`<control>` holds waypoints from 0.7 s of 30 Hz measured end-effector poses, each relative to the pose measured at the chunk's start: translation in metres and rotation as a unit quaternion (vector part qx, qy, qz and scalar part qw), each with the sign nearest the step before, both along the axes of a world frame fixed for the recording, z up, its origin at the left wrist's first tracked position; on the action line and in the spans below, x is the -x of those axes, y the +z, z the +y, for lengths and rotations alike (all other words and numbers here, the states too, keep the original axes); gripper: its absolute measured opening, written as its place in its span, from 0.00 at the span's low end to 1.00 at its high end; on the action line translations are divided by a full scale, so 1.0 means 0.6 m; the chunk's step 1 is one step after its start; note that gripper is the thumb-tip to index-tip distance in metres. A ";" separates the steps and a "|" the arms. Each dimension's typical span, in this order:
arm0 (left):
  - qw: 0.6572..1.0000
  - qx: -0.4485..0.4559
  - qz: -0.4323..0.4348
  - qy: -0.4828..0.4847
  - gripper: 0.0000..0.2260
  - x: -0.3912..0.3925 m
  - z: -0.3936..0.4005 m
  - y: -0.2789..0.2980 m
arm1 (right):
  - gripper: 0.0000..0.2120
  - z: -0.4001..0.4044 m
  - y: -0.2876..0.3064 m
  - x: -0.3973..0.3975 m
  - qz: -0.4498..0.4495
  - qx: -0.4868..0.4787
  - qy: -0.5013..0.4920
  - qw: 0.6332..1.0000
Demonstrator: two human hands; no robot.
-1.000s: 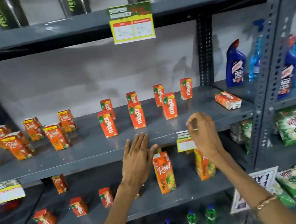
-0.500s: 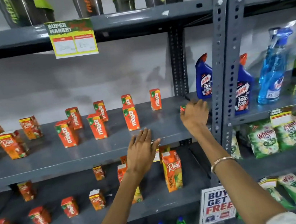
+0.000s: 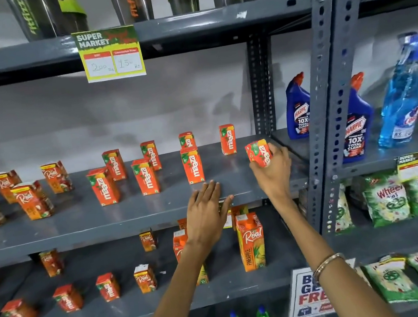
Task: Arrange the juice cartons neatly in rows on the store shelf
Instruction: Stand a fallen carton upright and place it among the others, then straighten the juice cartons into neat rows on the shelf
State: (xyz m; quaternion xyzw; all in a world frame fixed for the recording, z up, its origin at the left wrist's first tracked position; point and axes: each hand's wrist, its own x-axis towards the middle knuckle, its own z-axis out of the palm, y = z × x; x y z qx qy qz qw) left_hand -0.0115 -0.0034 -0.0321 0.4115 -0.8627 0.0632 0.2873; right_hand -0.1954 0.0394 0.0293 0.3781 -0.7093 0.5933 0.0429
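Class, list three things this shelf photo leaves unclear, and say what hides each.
1. Head view: carton in the right hand, lower part covered by fingers.
2. Free-offer sign, wording blocked by the right forearm.
3. Tall carton behind the left hand, label hidden.

Upper centre of my view: price tag (image 3: 111,53). Right: two Harpic bottles (image 3: 298,109), blue spray bottle (image 3: 404,95), Wheel packets (image 3: 386,199) below.

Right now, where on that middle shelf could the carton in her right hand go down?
Bare shelf lies between the front Maaza carton and the right hand holding its carton. The left end, around the Real cartons, is crowded.
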 end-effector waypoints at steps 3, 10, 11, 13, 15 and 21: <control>1.000 0.005 -0.002 0.006 0.30 0.004 0.000 -0.002 | 0.26 -0.022 0.010 -0.020 -0.035 0.053 0.030 0.997; 1.000 -0.004 -0.004 0.006 0.29 0.004 -0.004 -0.005 | 0.30 -0.069 0.011 -0.029 -0.045 0.025 0.092 0.994; 1.000 -0.006 -0.005 0.007 0.29 0.004 -0.004 -0.005 | 0.30 -0.071 0.010 -0.027 -0.049 0.020 0.095 0.994; 1.000 -0.014 -0.010 0.003 0.29 0.002 -0.003 0.000 | 0.31 -0.068 0.008 -0.018 -0.054 0.008 0.103 0.993; 0.999 -0.030 -0.012 -0.007 0.29 0.000 -0.001 0.010 | 0.32 -0.057 0.003 -0.005 -0.062 -0.011 0.125 0.990; 0.955 -0.155 0.239 -0.084 0.24 0.047 0.040 0.056 | 0.26 -0.023 -0.020 0.030 -0.083 -0.028 0.195 0.977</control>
